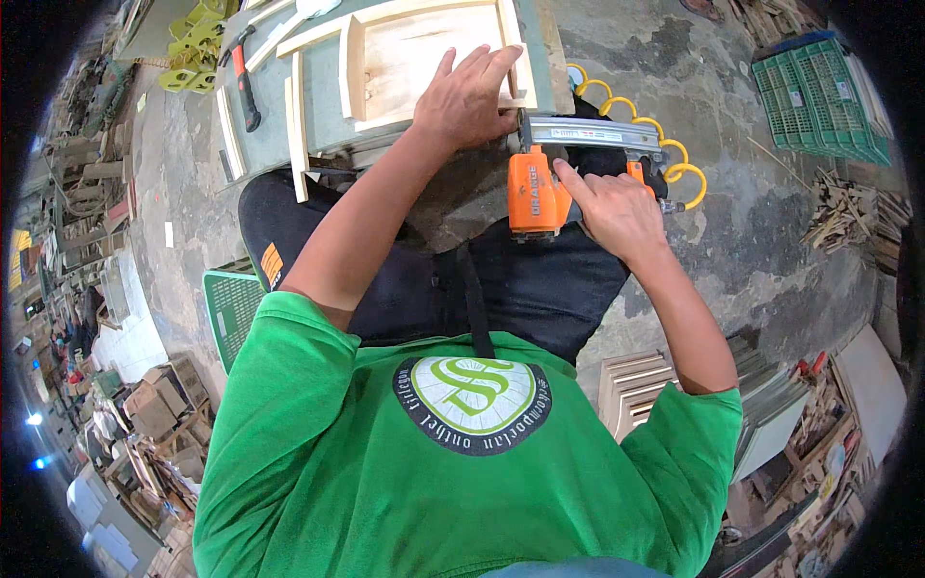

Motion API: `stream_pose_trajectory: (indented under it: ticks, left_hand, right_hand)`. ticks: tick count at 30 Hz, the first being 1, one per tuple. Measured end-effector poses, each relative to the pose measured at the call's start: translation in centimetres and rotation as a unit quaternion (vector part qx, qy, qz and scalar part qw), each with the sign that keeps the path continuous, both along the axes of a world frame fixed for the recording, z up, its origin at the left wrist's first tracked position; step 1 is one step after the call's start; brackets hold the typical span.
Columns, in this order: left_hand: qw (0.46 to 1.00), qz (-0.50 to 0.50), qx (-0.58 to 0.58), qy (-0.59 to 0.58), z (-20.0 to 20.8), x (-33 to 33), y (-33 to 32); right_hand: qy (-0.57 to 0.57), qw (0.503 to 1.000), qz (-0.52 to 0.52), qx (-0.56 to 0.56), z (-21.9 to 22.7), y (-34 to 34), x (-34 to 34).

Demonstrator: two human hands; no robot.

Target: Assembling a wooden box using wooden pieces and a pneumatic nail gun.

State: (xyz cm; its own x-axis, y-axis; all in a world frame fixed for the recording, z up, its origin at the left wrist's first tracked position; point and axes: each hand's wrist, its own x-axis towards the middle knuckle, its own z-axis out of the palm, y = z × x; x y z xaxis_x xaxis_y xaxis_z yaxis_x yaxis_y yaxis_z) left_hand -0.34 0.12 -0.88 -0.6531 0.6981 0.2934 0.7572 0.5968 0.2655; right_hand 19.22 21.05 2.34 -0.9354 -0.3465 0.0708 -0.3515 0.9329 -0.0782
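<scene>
A shallow pale wooden box frame (352, 67) with a panel inside lies on the work surface (270, 116) at the far side. My left hand (467, 96) grips its near right corner, fingers over the top and thumb low by the edge. Just beside that corner, an orange nail gun (533, 197) with a silver magazine points its nose at the frame's near side. My right hand (617, 212) is wrapped round the nail gun's handle, index finger stretched along the body. Whether the nose touches the wood I cannot tell.
Left of the frame lie loose wooden strips (297, 125) and a hammer (246, 87) with a red-black handle. A coiled yellow air hose (687, 178) runs from the nail gun. Green crates (819, 96) stand far right, another crate (231, 308) by my left leg, and stacked boards (636, 385) at right.
</scene>
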Motion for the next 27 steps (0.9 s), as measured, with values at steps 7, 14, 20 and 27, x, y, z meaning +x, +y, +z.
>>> stream_pose_trajectory:
  ticks: [7, 14, 20, 27]
  left_hand:
    - [1.000, -0.004, -0.006, 0.006, 0.05, -0.01, 0.22]
    - [1.000, -0.001, -0.006, -0.019, 0.47, 0.02, 0.29]
    - [1.000, -0.004, 0.000, 0.005, -0.01, -0.18, 0.17]
    - [1.000, -0.002, 0.001, -0.004, 0.09, 0.03, 0.16]
  right_hand:
    - [-0.004, 1.000, -0.006, -0.007, -0.30, 0.28, 0.02]
    - [-0.002, 1.000, -0.011, -0.008, 0.13, -0.09, 0.08]
    - [0.013, 1.000, -0.009, -0.016, -0.32, -0.06, 0.15]
    - [0.010, 1.000, -0.007, -0.018, -0.20, -0.11, 0.17]
